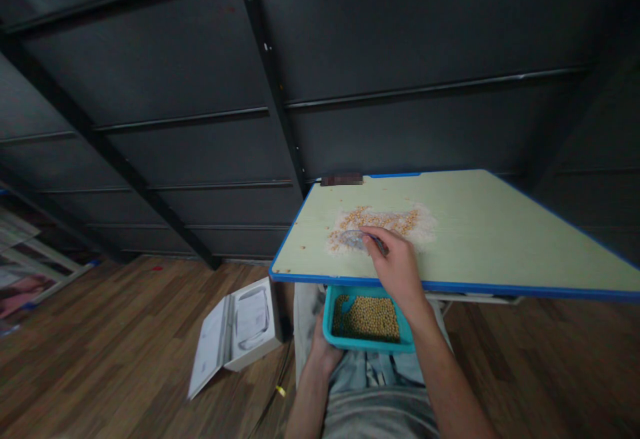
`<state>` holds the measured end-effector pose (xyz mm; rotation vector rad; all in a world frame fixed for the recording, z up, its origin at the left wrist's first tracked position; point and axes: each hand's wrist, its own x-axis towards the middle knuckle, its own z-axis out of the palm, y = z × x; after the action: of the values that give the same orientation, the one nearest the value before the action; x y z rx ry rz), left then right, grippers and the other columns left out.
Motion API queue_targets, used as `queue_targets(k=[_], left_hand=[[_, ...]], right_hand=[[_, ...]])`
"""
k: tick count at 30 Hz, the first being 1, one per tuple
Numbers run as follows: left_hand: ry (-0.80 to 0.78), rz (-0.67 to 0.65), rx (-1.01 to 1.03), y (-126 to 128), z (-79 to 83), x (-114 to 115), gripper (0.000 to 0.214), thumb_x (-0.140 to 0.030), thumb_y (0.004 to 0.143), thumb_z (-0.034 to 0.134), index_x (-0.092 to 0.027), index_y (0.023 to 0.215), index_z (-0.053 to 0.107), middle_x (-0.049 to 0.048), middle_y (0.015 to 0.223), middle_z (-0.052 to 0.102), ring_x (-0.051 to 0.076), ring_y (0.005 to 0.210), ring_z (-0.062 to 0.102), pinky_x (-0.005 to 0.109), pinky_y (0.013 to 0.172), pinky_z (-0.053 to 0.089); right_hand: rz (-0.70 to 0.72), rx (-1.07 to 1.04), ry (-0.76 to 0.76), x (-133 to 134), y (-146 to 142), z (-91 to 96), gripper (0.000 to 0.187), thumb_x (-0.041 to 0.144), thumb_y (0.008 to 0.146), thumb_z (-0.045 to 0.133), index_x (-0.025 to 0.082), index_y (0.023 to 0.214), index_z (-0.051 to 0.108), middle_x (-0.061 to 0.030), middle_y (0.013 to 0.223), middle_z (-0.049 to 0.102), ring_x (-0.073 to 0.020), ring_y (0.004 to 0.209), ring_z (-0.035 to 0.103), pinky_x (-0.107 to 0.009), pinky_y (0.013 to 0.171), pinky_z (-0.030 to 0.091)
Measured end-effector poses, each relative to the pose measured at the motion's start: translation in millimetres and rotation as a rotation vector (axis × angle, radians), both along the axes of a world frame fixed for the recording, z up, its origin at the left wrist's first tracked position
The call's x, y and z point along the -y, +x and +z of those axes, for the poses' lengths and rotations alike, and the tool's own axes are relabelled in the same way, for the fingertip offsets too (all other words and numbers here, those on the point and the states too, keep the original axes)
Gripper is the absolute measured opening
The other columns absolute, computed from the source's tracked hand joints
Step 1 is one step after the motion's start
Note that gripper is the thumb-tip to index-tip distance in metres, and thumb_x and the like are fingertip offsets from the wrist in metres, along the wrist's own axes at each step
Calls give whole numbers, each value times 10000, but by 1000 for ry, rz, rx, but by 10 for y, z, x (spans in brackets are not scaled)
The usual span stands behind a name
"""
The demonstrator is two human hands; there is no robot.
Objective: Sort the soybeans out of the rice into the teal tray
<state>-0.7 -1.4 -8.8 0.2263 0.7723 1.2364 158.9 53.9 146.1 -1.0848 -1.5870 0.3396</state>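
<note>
A sorting step appears to be in hand: yellow beans are being worked out of the mixed pile (385,220) of beans and white grains that is lying on the desk (500,239), just beyond the fingertips. The right hand (397,269) is being reached forward over the near desk edge, wrist low and palm down. Its fingers are being kept pinched on a small translucent piece (356,239); what that piece is cannot be told. It is being pressed at the pile's near edge. Beneath that wrist, below the desk edge, a teal tray (327,319) partly filled with beans (367,318) is being steadied on the lap by the left hand (323,349). Its fingers are hidden at the tray's near left corner, so their grip cannot be told. The next move is judged to call for a short pull toward the desk edge, directly above the tray.
</note>
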Motion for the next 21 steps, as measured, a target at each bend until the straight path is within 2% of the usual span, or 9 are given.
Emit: queue_targets(k=[4, 12, 21], left_hand=[[19, -33, 12, 2, 11, 3, 380, -415, 852, 696, -180, 1146, 749, 106, 1179, 796, 327, 1290, 637, 449, 1109, 506], [-30, -43, 6, 40, 150, 13, 438, -453, 851, 687, -185, 1194, 738, 123, 1139, 805, 347, 1293, 630, 493, 1121, 489], [-22, -53, 21, 41, 165, 14, 464, -439, 861, 685, -177, 1242, 716, 120, 1165, 798, 348, 1322, 610, 489, 1127, 489]], right_hand=[[12, 14, 0, 11, 1, 11, 253, 218, 961, 590, 254, 1124, 780, -67, 1109, 802, -271, 1029, 714, -451, 918, 538], [54, 8, -13, 24, -7, 40, 256, 206, 955, 594, 255, 1110, 792, -66, 1107, 805, -266, 1026, 724, -439, 922, 547], [127, 7, -5, 54, -8, 65, 239, 195, 958, 612, 256, 1109, 787, -54, 1110, 805, -242, 1036, 731, -417, 942, 545]])
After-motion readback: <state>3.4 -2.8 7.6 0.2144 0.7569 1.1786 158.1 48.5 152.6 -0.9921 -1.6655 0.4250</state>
